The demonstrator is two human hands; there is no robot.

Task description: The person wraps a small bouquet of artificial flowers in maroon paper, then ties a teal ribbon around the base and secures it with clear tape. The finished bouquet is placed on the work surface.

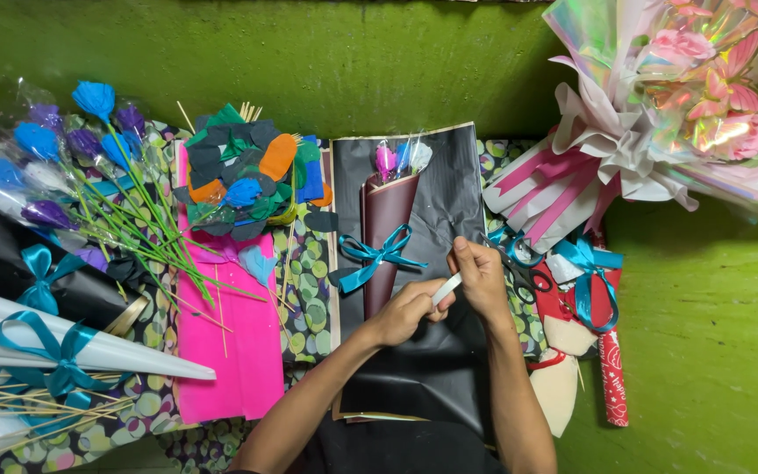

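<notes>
— Strip [447, 288] of white tape — where is it?
— Between both hands, above the black paper [414, 369]. Left hand [405, 312] and right hand [482, 276] each pinch an end, fingers clenched on it.
— And nearby?
— A maroon cone [385, 237] with a teal bow [379, 256] — just beyond; scissors [519, 272] right.

The black wrapping sheet [449, 175] looks like thin, crinkled paper with a faint sheen. The maroon cone [385, 237] on it is smooth, matt paper, tied with a glossy teal satin ribbon [379, 254]. The white strip [446, 289] between both hands looks smooth and plasticky. The pink sheet [230, 351] is matt crepe-like paper. The big bouquet's wrap [589, 26] is iridescent, glossy film. The green surface [712, 307] looks rough and matt.
</notes>
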